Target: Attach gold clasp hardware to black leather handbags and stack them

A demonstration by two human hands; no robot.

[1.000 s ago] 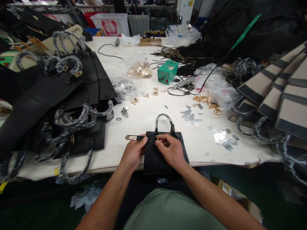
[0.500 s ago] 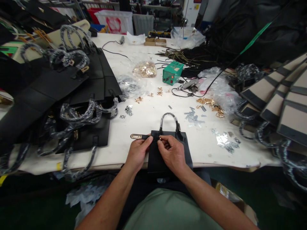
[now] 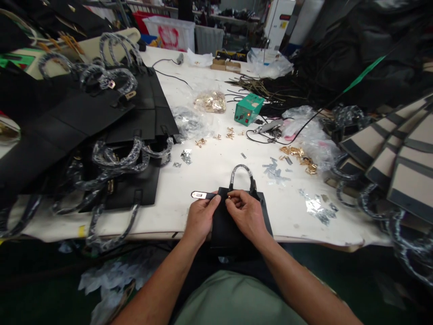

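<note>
A black handbag piece [image 3: 223, 230] with a plastic-wrapped handle [image 3: 241, 167] lies at the table's front edge, partly overhanging it. My left hand [image 3: 202, 214] pinches a black strap [image 3: 211, 196] at the bag's upper left; a metal-framed tip [image 3: 199, 195] sticks out to the left. My right hand [image 3: 245, 212] rests over the bag, thumb and forefinger closed on a tiny gold-coloured metal fitting [image 3: 229, 196] close to the strap. The fitting is mostly hidden by the fingers. Both hands are nearly touching.
Black bags [image 3: 135, 117] with wrapped handles are piled at left. Loose metal plates [image 3: 274, 171] and gold fittings [image 3: 297, 153] lie ahead. A green control box [image 3: 249, 108] with a wired tool [image 3: 270, 126] stands behind them. Beige-and-black panels [image 3: 406, 149] lean at right.
The camera view has shifted a little, so the scene sits slightly more to the right. Both hands keep nearly the same grip; the strap's metal tip now shows brighter.
</note>
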